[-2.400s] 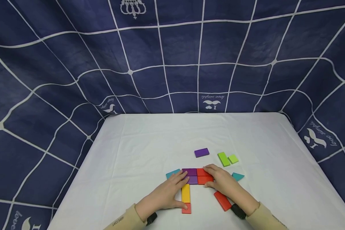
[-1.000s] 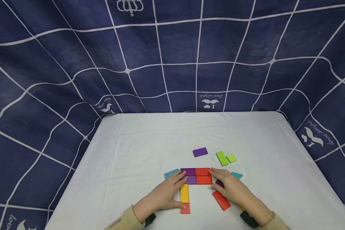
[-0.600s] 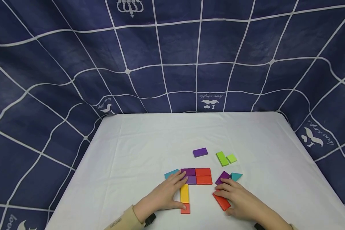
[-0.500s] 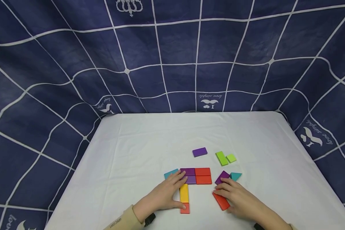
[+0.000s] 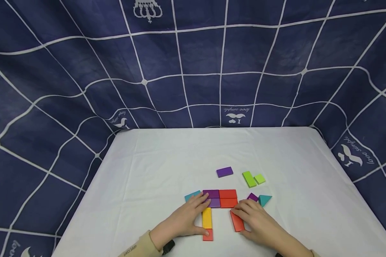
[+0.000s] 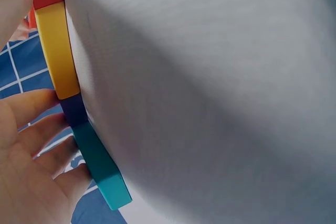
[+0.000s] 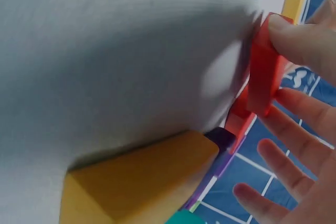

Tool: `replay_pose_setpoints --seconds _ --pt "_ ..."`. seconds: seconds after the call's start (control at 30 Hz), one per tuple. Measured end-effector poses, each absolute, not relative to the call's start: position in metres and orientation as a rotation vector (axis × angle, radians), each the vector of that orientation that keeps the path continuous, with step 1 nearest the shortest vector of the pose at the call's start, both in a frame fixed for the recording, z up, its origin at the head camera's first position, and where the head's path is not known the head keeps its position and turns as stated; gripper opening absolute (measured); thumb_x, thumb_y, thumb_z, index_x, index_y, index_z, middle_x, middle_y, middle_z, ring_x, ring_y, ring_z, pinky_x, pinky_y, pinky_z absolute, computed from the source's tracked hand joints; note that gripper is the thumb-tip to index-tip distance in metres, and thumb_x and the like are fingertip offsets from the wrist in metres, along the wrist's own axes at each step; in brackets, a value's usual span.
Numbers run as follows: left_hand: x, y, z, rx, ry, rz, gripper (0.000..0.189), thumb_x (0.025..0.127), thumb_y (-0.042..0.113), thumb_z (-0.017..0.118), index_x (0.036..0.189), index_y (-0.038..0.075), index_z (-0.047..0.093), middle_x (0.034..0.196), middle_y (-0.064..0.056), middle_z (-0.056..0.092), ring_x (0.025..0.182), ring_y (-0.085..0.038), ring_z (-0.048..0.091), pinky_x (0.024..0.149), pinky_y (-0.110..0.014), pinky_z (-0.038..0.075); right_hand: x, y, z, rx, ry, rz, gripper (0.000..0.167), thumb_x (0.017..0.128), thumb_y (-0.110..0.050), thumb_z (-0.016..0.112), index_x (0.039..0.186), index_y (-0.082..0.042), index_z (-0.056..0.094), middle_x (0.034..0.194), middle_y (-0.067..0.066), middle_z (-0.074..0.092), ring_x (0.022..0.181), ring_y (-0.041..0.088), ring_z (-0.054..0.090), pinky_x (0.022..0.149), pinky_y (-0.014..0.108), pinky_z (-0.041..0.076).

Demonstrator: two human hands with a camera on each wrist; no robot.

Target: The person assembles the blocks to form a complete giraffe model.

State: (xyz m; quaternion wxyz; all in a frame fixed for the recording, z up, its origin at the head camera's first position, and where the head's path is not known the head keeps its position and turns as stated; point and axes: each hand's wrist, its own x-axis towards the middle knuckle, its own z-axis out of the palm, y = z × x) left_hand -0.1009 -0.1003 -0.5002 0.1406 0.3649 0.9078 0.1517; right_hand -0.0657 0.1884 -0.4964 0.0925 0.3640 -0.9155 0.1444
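My left hand (image 5: 187, 216) spreads over the left side of a flat block pattern. Its fingertips touch two purple blocks (image 5: 211, 193) and its thumb rests on a small red block (image 5: 209, 238) below a yellow block (image 5: 207, 217). Two red blocks (image 5: 227, 198) adjoin the purple ones. A teal block (image 6: 100, 161) slants outward by the left fingers. My right hand (image 5: 258, 225) pinches a loose red rectangular block (image 5: 237, 221), thumb at its near end and fingertips at its far end, as the right wrist view confirms. This block tilts slightly, just below the red pair.
Behind the right fingers sit a partly covered purple block (image 5: 252, 197) and a teal triangle (image 5: 264, 200). Two green blocks (image 5: 249, 179) and another purple block (image 5: 224, 172) lie farther back. An orange-yellow block (image 7: 142, 177) shows only in the right wrist view.
My right hand left the red pair, reached down to the loose red block, and drew it left, turning it nearer upright in view. The left hand keeps its place.
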Motion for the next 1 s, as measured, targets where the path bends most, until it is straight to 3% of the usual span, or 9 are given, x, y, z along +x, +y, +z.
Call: replay_pose_setpoints --seconds 0.3,0.6,0.8,1.0 --pt "-0.1020 -0.0997 -0.5009 1.084 2.641 0.411 0.095 0.080 0.064 0.069 0.152 0.010 0.038 0.162 -0.006 0.028 0.151 -0.028 0.024 0.120 -0.045 0.031 -0.0674 0.1870 -0.4990 1.053 -2.764 0.402 0.057 0.066 -0.037 0.089 0.115 -0.013 0.074 0.111 -0.005 0.062 0.107 0.015 0.053 0.091 0.042 0.053" --pt "-0.1024 -0.0996 -0.4978 1.090 2.644 0.420 0.095 0.080 0.063 0.070 0.151 0.009 0.039 0.162 -0.007 0.029 0.151 -0.029 0.024 0.120 -0.046 0.029 -0.0699 0.1846 -0.5008 1.009 -2.726 0.402 0.045 0.064 -0.038 0.091 0.100 -0.015 0.075 0.107 -0.004 0.061 0.105 0.016 0.054 0.090 0.042 0.053" --pt "-0.1019 -0.0993 -0.4985 1.093 2.647 0.417 0.095 0.080 0.063 0.070 0.151 0.009 0.039 0.162 -0.007 0.030 0.151 -0.029 0.025 0.120 -0.046 0.029 -0.0691 0.1829 -0.5031 0.979 -2.749 0.383 0.045 0.064 -0.039 0.091 0.098 -0.016 0.073 0.107 -0.003 0.060 0.105 0.017 0.053 0.092 0.042 0.052" --pt "-0.1010 -0.0993 -0.5001 1.098 2.643 0.416 0.095 0.080 0.063 0.069 0.151 0.009 0.039 0.162 -0.007 0.030 0.151 -0.029 0.025 0.120 -0.047 0.029 -0.0671 0.1818 -0.5042 0.935 -2.793 0.421 0.047 0.064 -0.037 0.091 0.099 -0.015 0.070 0.120 0.004 0.060 0.116 0.024 0.054 0.098 0.046 0.052"
